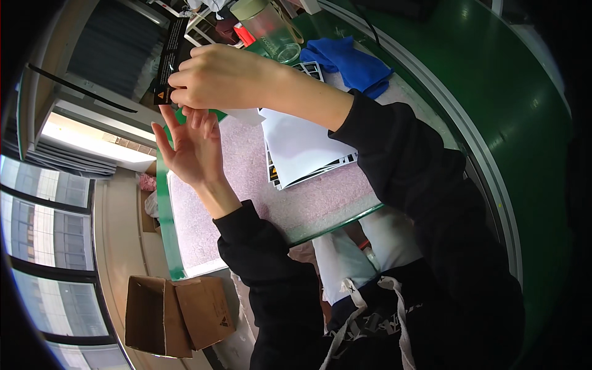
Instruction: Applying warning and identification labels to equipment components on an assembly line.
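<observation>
A narrow black label [171, 52] with pale print and a small orange warning triangle is held up at the far left. My right hand [213, 77] is closed on its edge, back of the hand toward me. Just below, my left hand [194, 151] is palm up, thumb and index finger apart. Its index fingertip is close to the label's lower end; whether they touch I cannot tell. A stack of white sheets [308, 145] with black printed edges showing lies under my right forearm. A small white paper piece [246, 116] shows beneath my right wrist.
A pinkish foam mat [237, 166] covers part of the green table [524, 123]. Behind the stack are a crumpled blue cloth [348, 65] and a clear bottle [268, 31] with a pale green lid. An open cardboard box [203, 311] stands at the lower left, below the windows.
</observation>
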`<move>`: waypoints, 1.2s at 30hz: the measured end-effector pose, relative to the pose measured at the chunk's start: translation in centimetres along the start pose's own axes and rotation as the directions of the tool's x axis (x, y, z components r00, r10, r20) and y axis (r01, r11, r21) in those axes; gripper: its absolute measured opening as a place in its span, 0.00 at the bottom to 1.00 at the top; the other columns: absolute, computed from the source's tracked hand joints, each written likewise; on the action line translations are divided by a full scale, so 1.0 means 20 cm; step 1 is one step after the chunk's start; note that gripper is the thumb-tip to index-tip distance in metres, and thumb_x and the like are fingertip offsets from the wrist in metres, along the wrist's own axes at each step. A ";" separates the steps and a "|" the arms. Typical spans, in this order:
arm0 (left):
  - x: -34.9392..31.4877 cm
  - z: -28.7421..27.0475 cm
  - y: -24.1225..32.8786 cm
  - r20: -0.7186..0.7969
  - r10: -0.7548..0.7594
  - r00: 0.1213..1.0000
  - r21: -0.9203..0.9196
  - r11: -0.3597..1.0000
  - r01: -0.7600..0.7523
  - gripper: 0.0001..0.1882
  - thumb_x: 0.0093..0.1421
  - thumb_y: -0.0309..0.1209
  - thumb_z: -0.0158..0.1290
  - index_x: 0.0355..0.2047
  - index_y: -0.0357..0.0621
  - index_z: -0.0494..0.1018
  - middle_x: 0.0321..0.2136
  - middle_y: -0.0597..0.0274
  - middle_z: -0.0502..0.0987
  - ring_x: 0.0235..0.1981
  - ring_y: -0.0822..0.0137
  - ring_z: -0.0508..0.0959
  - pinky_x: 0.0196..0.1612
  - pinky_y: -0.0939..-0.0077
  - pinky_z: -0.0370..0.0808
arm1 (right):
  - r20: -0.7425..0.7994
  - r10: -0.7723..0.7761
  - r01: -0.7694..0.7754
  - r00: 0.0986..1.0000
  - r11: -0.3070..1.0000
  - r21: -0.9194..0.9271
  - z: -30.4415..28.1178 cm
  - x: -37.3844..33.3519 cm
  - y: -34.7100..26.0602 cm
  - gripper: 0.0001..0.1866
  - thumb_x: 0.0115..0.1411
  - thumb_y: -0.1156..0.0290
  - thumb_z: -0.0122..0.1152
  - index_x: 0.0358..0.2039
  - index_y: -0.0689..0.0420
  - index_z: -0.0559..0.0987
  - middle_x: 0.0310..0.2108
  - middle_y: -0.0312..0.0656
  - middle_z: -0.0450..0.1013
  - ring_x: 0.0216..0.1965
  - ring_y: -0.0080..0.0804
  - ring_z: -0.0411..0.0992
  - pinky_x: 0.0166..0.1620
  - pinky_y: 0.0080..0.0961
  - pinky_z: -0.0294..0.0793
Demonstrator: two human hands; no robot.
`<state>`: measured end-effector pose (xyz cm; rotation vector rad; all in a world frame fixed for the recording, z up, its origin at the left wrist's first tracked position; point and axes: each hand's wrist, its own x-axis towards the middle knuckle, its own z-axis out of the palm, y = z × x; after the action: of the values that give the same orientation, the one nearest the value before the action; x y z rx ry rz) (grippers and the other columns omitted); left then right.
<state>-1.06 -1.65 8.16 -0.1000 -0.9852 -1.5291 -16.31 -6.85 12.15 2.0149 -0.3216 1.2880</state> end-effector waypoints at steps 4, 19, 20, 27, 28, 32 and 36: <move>-0.02 0.06 0.00 -0.113 0.036 0.993 0.105 0.994 -0.024 0.17 0.64 0.45 0.42 0.48 0.55 0.69 0.42 0.54 0.67 0.39 0.63 0.65 0.40 0.70 0.64 | 0.068 0.032 -0.029 0.997 0.999 -0.046 0.00 0.00 0.01 0.02 0.45 0.70 0.58 0.21 0.50 0.74 0.22 0.27 0.67 0.29 0.19 0.69 0.32 0.18 0.66; -0.02 -0.03 -0.04 -0.271 0.333 0.903 0.637 0.765 -0.091 0.28 0.64 0.38 0.43 0.62 0.61 0.46 0.51 0.53 0.65 0.51 0.63 0.67 0.52 0.62 0.64 | 0.381 0.199 -0.337 0.903 0.878 0.339 0.05 -0.03 -0.09 0.08 0.50 0.61 0.60 0.27 0.50 0.77 0.26 0.31 0.69 0.35 0.25 0.70 0.39 0.24 0.66; -0.02 -0.04 -0.04 -0.247 0.356 0.901 0.688 0.719 -0.096 0.30 0.64 0.37 0.43 0.63 0.60 0.43 0.51 0.52 0.66 0.49 0.63 0.69 0.52 0.63 0.64 | 0.381 0.199 -0.337 0.903 0.879 0.338 0.03 -0.03 -0.07 0.08 0.50 0.61 0.60 0.27 0.50 0.77 0.26 0.31 0.69 0.35 0.25 0.70 0.39 0.24 0.66; 0.00 0.04 -0.02 -0.249 0.300 0.921 0.800 0.599 0.021 0.34 0.63 0.38 0.45 0.64 0.58 0.38 0.53 0.42 0.64 0.43 0.60 0.74 0.47 0.68 0.68 | 0.461 0.180 -0.246 0.869 0.965 0.086 -0.09 -0.02 0.06 0.10 0.50 0.59 0.62 0.20 0.51 0.80 0.31 0.30 0.70 0.43 0.24 0.67 0.41 0.31 0.65; 0.00 0.04 -0.02 -0.245 0.314 0.917 0.814 0.581 0.018 0.35 0.63 0.39 0.45 0.64 0.58 0.38 0.53 0.40 0.64 0.42 0.60 0.75 0.45 0.69 0.69 | 0.462 0.181 -0.246 0.868 0.966 0.085 -0.09 -0.02 0.07 0.10 0.50 0.59 0.62 0.20 0.51 0.80 0.31 0.30 0.70 0.43 0.24 0.67 0.41 0.31 0.65; 0.00 0.09 -0.08 -0.275 0.340 0.899 0.764 0.645 -0.011 0.32 0.62 0.39 0.46 0.63 0.54 0.44 0.50 0.44 0.66 0.43 0.60 0.74 0.43 0.71 0.70 | 0.510 0.206 -0.283 0.835 0.956 0.077 -0.12 -0.01 0.10 0.10 0.50 0.62 0.61 0.17 0.52 0.79 0.30 0.28 0.70 0.43 0.26 0.66 0.43 0.36 0.63; -0.04 -0.03 0.02 -0.405 0.422 0.811 0.765 0.643 0.048 0.27 0.60 0.39 0.51 0.57 0.50 0.55 0.45 0.49 0.69 0.45 0.60 0.73 0.46 0.68 0.68 | 0.329 0.324 -0.394 0.887 0.902 0.175 -0.25 0.02 0.32 0.09 0.51 0.63 0.59 0.26 0.56 0.77 0.34 0.39 0.70 0.43 0.38 0.66 0.45 0.40 0.62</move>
<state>-0.23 -1.33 7.43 0.7834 -1.0035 -0.7486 -23.09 -8.03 16.54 2.4423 -0.7470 1.2919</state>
